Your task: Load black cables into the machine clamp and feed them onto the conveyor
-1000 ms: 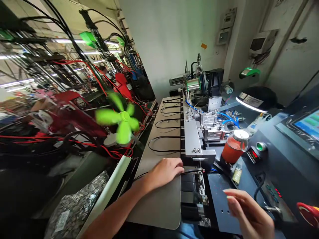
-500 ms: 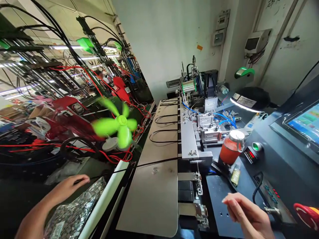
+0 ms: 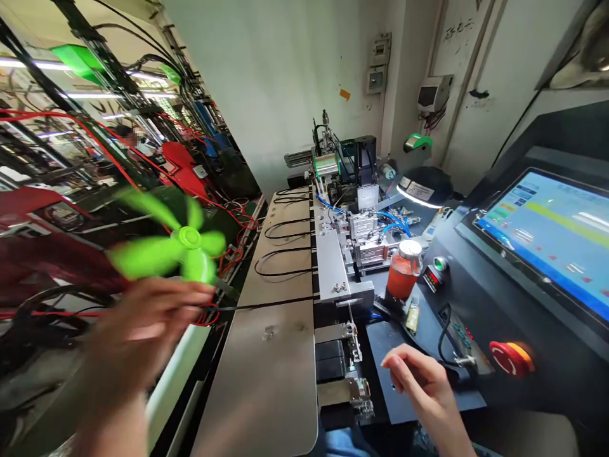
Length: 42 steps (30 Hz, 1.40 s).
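Note:
My left hand (image 3: 157,324), smeared by motion, is raised at the left edge of the metal plate, its fingertips pinched at the near end of a black cable (image 3: 276,303). That cable runs across the plate (image 3: 266,368) to the machine's silver block (image 3: 332,263). Above and left of the plate, a green fan (image 3: 190,238) spins, partly behind my left hand. My right hand (image 3: 423,381) hovers over the dark blue base plate (image 3: 380,374), thumb and forefinger together, nothing visible between them. Farther up the plate lie several looped black cables (image 3: 280,274).
A red-filled jar (image 3: 404,270) and a small bottle (image 3: 412,316) stand beside the machine. To the right are a touchscreen (image 3: 556,222) and a red emergency stop button (image 3: 511,358). A ring lamp (image 3: 423,190) hangs behind. Metal clamps (image 3: 354,343) jut along the plate's right edge.
My left hand has risen and moved right, from beside the bag of small parts toward the plate's edge. The view has turned right, bringing more touchscreen in. My right hand keeps its pinch.

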Motion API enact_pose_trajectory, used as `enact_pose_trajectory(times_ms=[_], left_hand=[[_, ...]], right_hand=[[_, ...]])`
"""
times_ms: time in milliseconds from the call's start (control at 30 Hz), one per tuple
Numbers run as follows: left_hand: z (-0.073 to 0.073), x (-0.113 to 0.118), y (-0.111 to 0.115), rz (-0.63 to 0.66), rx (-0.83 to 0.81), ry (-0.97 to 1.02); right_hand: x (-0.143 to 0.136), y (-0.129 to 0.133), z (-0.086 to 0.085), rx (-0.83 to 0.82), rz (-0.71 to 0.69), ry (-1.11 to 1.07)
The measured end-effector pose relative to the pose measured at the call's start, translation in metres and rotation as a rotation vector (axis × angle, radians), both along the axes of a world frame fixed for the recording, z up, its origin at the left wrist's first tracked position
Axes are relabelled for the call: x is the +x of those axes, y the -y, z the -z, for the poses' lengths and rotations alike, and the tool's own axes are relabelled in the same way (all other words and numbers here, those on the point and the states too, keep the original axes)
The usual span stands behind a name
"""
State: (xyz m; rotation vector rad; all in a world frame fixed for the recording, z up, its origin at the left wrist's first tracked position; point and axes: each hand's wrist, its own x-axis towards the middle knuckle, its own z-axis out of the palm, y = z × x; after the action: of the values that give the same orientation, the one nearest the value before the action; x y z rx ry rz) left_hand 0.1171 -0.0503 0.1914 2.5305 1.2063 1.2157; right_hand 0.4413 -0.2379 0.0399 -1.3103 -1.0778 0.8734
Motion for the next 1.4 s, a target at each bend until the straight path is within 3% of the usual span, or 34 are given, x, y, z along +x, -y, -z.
enact_pose_trajectory(times_ms=[67,100,167,233,333,467,600,800,867,1033,1133,1200,1400], left_hand=[[0.019,0.074,0.02,0.394,-0.263,-0.144],[0.03,0.103,0.029,0.523,-0.422,-0.194],[0.052,0.143,0.045,0.671,-0.592,-0.204],[0.072,0.16,0.054,0.714,-0.64,-0.149],[0.093,0.161,0.057,0.689,-0.634,-0.081],[0.103,0.157,0.059,0.649,-0.62,-0.107],[0.101,0.156,0.06,0.652,-0.52,-0.231],[0.089,0.149,0.05,0.836,-0.465,-0.493],[0.088,0.15,0.05,0.789,-0.534,-0.406],[0.094,0.156,0.064,0.59,-0.743,-0.055],[0.098,0.158,0.07,0.551,-0.789,0.006],[0.1,0.157,0.069,0.543,-0.778,-0.015],[0.104,0.154,0.052,0.426,-0.639,-0.219]], right_hand=[[-0.005,-0.002,-0.005,0.009,-0.006,0.007],[-0.007,-0.003,-0.007,0.012,0.0,0.012],[-0.01,-0.004,-0.009,0.014,0.043,0.019],[-0.012,-0.006,-0.01,0.014,0.099,0.022],[-0.015,-0.012,-0.008,0.025,0.146,0.014],[-0.023,-0.019,-0.005,0.024,0.157,-0.031],[-0.024,-0.019,-0.006,0.026,0.124,0.078],[-0.01,-0.016,-0.015,0.008,-0.186,0.314],[-0.012,-0.019,-0.016,0.037,-0.122,0.3],[-0.035,-0.031,-0.004,0.311,0.265,0.32],[-0.047,-0.036,0.006,0.443,0.413,0.412],[-0.049,-0.037,0.009,0.416,0.424,0.439],[-0.034,-0.033,0.007,0.21,0.289,0.362]])
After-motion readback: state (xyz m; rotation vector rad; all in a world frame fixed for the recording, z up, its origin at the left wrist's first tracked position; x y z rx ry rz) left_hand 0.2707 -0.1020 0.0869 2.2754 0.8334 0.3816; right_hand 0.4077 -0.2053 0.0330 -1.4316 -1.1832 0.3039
